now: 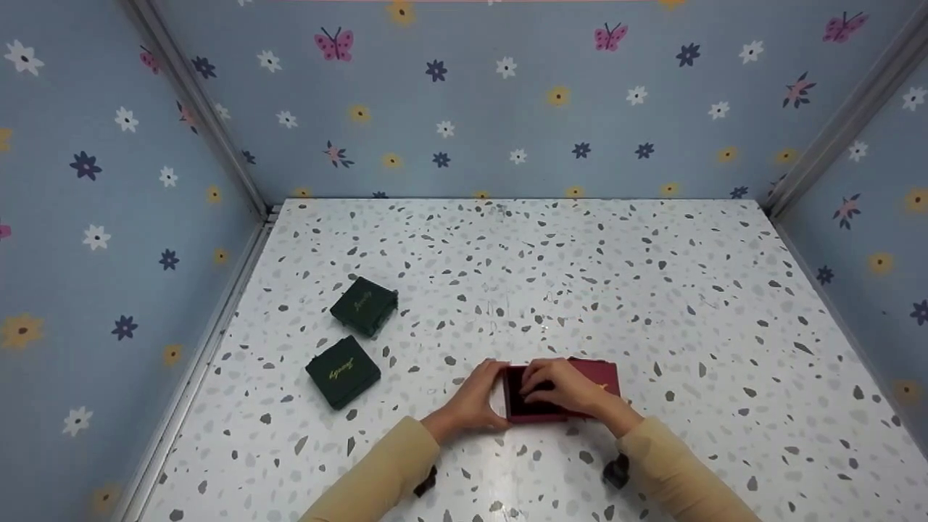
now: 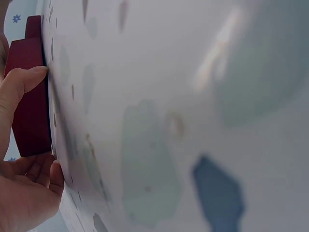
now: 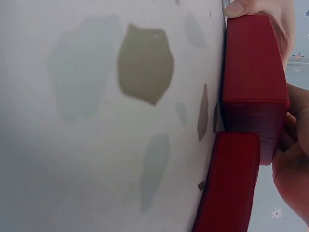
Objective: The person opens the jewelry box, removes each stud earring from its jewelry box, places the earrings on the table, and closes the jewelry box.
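Note:
A dark red hinged gift box [image 1: 536,418] lies on the table, its lid [image 1: 607,373] folded back flat to the right. My left hand [image 1: 471,400] grips the box's left end, thumb at the near corner and fingers at the far corner. The left wrist view shows that thumb [image 2: 29,79] against the red wall. Over the dark interior, my right hand [image 1: 557,386] has its fingers bent down into the box. Whether they pinch anything is hidden. From the right wrist view, the right hand [image 3: 294,164] shows behind the box wall [image 3: 256,58].
Two dark green boxes with gold script stand at the left, one nearer [image 1: 343,372] and one farther back [image 1: 365,306]. The speckled white table [image 1: 551,275] is enclosed by a flower-patterned back wall [image 1: 493,109] and side walls.

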Demonstrator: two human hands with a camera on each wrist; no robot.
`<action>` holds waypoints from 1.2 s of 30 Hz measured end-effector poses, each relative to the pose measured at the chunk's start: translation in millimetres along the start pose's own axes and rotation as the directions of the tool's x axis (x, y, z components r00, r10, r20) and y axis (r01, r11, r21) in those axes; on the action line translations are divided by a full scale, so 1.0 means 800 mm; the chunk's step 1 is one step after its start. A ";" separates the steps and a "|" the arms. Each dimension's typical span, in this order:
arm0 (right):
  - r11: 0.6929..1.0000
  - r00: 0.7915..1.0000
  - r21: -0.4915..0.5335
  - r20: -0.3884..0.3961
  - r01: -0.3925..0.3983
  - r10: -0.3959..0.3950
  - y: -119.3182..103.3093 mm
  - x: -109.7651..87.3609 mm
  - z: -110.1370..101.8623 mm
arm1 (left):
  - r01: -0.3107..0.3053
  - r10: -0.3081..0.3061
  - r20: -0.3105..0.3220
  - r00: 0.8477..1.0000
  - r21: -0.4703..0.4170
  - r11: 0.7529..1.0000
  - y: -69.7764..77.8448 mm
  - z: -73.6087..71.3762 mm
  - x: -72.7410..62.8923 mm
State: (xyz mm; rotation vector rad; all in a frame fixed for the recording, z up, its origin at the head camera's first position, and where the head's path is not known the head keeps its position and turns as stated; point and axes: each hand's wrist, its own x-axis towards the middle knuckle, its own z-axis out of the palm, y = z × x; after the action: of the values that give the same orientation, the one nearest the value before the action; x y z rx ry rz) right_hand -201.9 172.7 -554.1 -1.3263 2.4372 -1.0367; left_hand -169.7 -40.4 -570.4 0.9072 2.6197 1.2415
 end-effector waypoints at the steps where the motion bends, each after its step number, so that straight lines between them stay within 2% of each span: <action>1: 1.000 1.000 0.002 -0.001 -0.001 0.001 0.000 0.000 0.000 | -0.004 0.004 -0.004 1.000 0.002 1.000 0.000 0.000 0.000; 12: 0.999 0.998 0.005 -0.038 0.042 -0.041 0.000 0.002 0.002 | -0.011 0.011 -0.011 1.000 0.026 1.000 -0.001 0.001 0.000; 18: 1.000 0.999 0.001 -0.044 0.016 -0.016 -0.002 0.002 0.003 | 0.003 -0.003 -0.006 1.000 0.025 1.000 -0.001 0.001 0.000; 36: 0.999 0.998 0.026 -0.060 -0.020 0.022 -0.005 0.005 0.001 | -0.006 0.006 -0.015 1.000 0.026 1.000 0.000 0.001 0.000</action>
State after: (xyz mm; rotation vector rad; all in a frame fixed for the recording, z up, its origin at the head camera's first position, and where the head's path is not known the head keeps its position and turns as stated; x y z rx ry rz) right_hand -200.9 167.6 -551.3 -1.2770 2.4674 -1.1141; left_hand -169.5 -39.9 -570.6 0.9141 2.6525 1.2227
